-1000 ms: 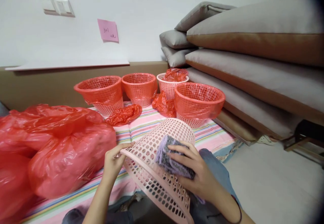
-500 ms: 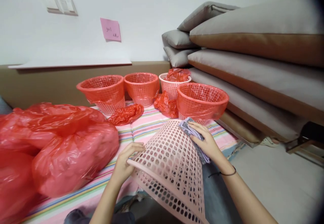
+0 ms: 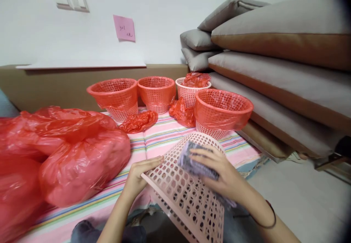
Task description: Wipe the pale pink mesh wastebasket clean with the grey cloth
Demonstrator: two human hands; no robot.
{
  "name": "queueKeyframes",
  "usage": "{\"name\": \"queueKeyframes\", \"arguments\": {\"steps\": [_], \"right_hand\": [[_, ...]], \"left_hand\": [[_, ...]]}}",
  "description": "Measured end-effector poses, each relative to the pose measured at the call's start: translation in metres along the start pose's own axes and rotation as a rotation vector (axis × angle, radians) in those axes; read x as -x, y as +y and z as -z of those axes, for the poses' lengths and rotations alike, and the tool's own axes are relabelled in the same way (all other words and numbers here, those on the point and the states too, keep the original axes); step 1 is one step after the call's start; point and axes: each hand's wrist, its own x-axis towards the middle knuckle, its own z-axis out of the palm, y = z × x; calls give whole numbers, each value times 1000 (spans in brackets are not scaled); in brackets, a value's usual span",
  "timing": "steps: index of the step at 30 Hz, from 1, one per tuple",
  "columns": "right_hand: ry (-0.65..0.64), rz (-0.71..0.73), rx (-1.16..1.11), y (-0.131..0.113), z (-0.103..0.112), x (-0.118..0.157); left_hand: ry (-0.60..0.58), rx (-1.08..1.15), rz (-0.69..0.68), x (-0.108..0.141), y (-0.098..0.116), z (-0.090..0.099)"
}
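A pale pink perforated plastic basket (image 3: 175, 184) is tilted on its side in front of me, its rim toward me. My left hand (image 3: 141, 175) grips the rim on the left, fingers over the outer wall and thumb hidden. A folded purple-grey cloth (image 3: 193, 160) lies against the upper side of the basket. My right hand (image 3: 216, 168) holds this cloth, its fingers pressed over it; the hand is slightly blurred. A dark band circles the right wrist.
Red-bag-lined baskets (image 3: 116, 94) stand at the back, another lined basket (image 3: 223, 107) nearer right. Crumpled red bags (image 3: 139, 121) lie between them on the striped cloth (image 3: 153, 140). A large filled red bag (image 3: 87, 162) sits left. Grey cushions (image 3: 279, 78) are stacked right.
My right hand has slid the cloth left and across from the basket's right side onto its upper face. My left hand keeps its grip on the rim. The view has shifted slightly.
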Motion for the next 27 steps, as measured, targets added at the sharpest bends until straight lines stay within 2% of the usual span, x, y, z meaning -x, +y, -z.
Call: {"name": "queueKeyframes", "arguments": {"steps": [2,4,7,11,15,17,19,23,27], "right_hand": [[129,-91,25,28,1,-6],[204,-142,27,49,2,-8],[246,-137,41,58,4,-5],[257,-81,76,36,1,2],[195,63,75,-14,-11,4],[156,166,40,-39,-20,2],[216,192,41,-57,-30,0],[287,108,65,-70,-46,-5],[337,-8,50,-78,-58,-14]], "left_hand": [[-1,-48,-59,-3,3,0],[2,-97,-134,-7,9,1],[-11,-189,-253,-11,21,5],[-83,-335,-376,-16,40,11],[-119,-446,-438,-33,52,11],[-126,-493,-412,-43,54,9],[-67,-566,-321,-49,54,8],[173,-667,-76,-42,56,9],[209,-477,110,-33,73,10]]}}
